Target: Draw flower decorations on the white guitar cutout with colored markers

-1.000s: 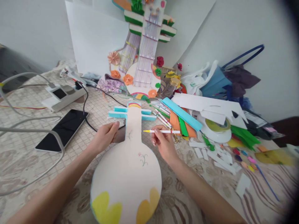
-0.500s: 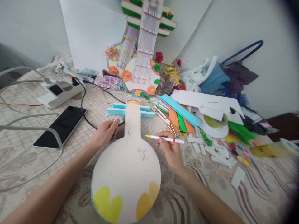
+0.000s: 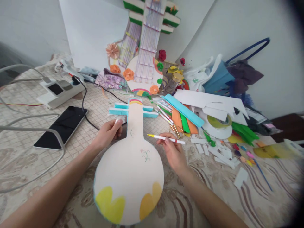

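A white cardboard guitar shape (image 3: 129, 177) lies in front of me. Its round body has yellow and orange petal shapes at the lower edge and thin green sprigs drawn higher up. Blue-edged pegs (image 3: 118, 111) stick out from its neck, with a small rainbow at the top. To the right of the neck, my right hand (image 3: 173, 152) is closed around a white felt-tip pen (image 3: 166, 138), its yellow tip uncapped and just off the cardboard. My left hand (image 3: 109, 134) is closed left of the neck; a small white bit shows at its fingertips, too small to name.
Behind stands a decorated model guitar (image 3: 147, 57) with paper flowers. Loose felt-tip pens (image 3: 165, 114), scissors (image 3: 177, 130), coloured paper (image 3: 184, 112), tape (image 3: 218, 122) and white scraps (image 3: 222, 156) cover the right. On the left are a phone (image 3: 61, 128), a power strip (image 3: 59, 91) and cables.
The pen and my right hand have shifted very slightly left and up. My left hand and the cardboard guitar stay almost where they were; the view has tilted a little.
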The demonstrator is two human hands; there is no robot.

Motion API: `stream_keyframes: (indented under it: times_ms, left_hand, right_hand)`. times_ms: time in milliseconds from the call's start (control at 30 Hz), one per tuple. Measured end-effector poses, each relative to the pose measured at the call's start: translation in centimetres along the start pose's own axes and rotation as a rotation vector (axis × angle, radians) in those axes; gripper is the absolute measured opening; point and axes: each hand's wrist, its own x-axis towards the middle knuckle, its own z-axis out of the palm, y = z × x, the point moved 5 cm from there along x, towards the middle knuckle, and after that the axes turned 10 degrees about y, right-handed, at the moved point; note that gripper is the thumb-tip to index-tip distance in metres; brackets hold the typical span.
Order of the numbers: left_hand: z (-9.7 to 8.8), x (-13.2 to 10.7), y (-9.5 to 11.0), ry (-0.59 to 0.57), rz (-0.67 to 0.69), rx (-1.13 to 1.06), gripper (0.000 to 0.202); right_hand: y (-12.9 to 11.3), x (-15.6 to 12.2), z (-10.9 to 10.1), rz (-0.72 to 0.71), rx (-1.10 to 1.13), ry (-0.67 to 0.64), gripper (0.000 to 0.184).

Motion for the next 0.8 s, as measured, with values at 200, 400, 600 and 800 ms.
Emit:
stream_keyframes:
  times_ms: [200,400,600,800]
  left_hand:
    - [-0.1,0.1,-0.5,0.016,-0.033,-0.016,0.044]
    - [0.1,-0.1,-0.2,0.001,-0.072,-0.038,0.048]
    - [0.1,-0.2,0.3,0.011,-0.082,-0.04,0.043]
    - [-0.1,-0.1,0.2,0.046,-0.064,-0.062,0.04]
  right_hand:
    - [0.7,-0.3,0.6,0.18,0.252,-0.005,0.015]
    - [0.8,-0.9,0.9,0.234,0.27,-0.019,0.018]
    - [1.1,-0.6,0.7,0.174,0.241,-0.011,0.016]
    - [1.7,0.1,-0.6,0.168,0.236,0.061,0.017]
